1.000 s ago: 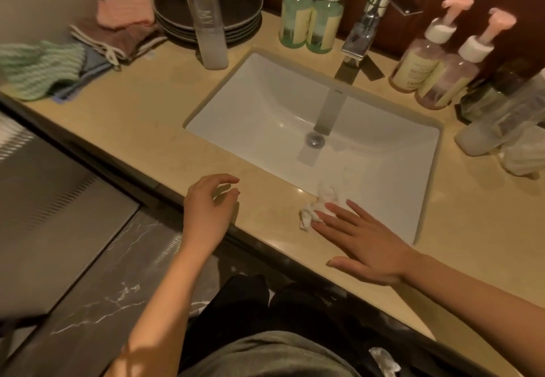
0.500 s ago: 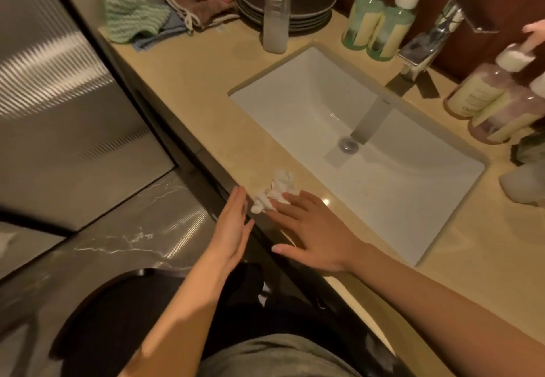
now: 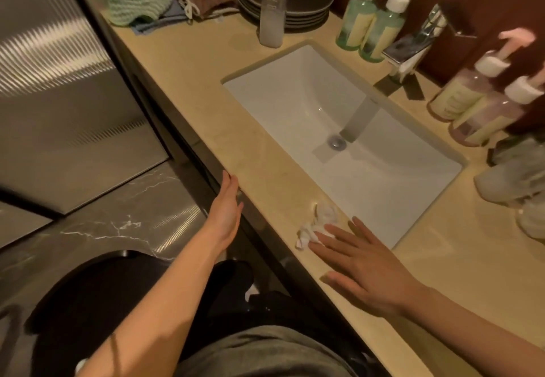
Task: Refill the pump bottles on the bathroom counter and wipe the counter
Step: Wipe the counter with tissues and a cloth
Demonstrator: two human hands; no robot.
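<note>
While right grip (image 3: 362, 264) lies flat, fingers spread, tips on tissue (image 3: 317, 226) at sink's (image 3: 295, 96) 6 o'clock, left grip (image 3: 225, 214), fingers straight together, sits at bench (image 3: 206, 87) edge. Pump bottles (image 3: 380, 31) at 12-2 o'clock.

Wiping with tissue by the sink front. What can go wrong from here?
1. The right hand only presses the crumpled tissue with straight fingers, no grip; it may slip free into the sink beside it.
2. The left hand sits open at the counter edge; a sweep that way could miss it and drop the tissue on the floor.
</note>
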